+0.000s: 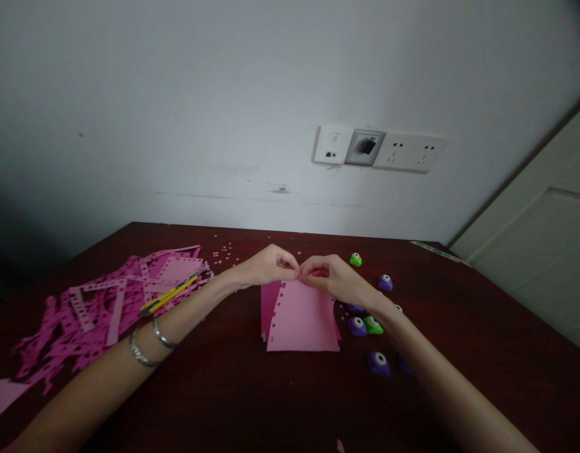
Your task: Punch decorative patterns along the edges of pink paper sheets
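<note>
A light pink sheet of paper (pixel 303 318) with punched holes down its left edge lies over darker pink paper (pixel 270 302) in the middle of the table. At its far edge, the fingertips of my left hand (pixel 268 265) and my right hand (pixel 334 277) are pinched and meet each other. Whatever sits between the fingertips is too small to make out. Two silver bracelets circle my left wrist. Close to my right forearm are several purple craft punches (pixel 379 363) and a green craft punch (pixel 373 324).
Punched pink paper strips (pixel 115 308) are heaped on the left, with a yellow utility knife (pixel 172 294) on them. Tiny paper bits (pixel 224 251) are scattered behind. Another green punch (pixel 355 259) stands farther back. A wall with sockets (pixel 409 152) rises behind the table.
</note>
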`<move>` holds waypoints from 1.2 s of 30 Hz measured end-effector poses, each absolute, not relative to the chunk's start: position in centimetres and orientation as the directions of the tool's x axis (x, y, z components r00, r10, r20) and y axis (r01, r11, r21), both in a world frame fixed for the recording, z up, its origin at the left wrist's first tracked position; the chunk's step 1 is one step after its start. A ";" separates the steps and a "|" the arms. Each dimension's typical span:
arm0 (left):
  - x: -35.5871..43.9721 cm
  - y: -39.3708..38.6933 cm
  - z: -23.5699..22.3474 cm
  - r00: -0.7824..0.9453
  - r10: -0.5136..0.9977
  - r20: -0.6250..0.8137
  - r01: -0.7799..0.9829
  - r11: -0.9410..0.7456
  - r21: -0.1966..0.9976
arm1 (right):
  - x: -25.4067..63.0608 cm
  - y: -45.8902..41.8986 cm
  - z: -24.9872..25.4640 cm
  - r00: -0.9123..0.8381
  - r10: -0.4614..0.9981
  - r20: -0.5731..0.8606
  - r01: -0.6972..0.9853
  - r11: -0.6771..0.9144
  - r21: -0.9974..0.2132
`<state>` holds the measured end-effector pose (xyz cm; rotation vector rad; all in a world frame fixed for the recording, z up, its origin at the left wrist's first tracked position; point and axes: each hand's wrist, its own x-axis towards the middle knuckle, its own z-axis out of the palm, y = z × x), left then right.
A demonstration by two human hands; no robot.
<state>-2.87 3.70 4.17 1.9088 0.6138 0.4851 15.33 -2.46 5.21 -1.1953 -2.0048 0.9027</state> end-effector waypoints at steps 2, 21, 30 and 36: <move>-2.9 3.7 4.1 0.790 0.610 0.052 0.197 -0.333 0.922 | 15.4 -2.5 5.2 -0.393 0.904 0.168 0.476 0.356 -0.804; -3.0 3.9 3.6 0.831 0.554 0.058 0.108 -0.264 0.959 | 15.6 -2.4 5.0 -0.445 0.882 0.153 0.439 0.364 -0.822; -3.0 4.1 3.0 0.843 0.536 0.044 0.105 -0.243 0.964 | 15.7 -2.0 4.4 -0.484 0.862 0.153 0.399 0.373 -0.838; -2.9 4.2 2.6 0.850 0.524 0.047 0.096 -0.241 0.966 | 15.7 -2.0 4.2 -0.491 0.862 0.129 0.396 0.353 -0.848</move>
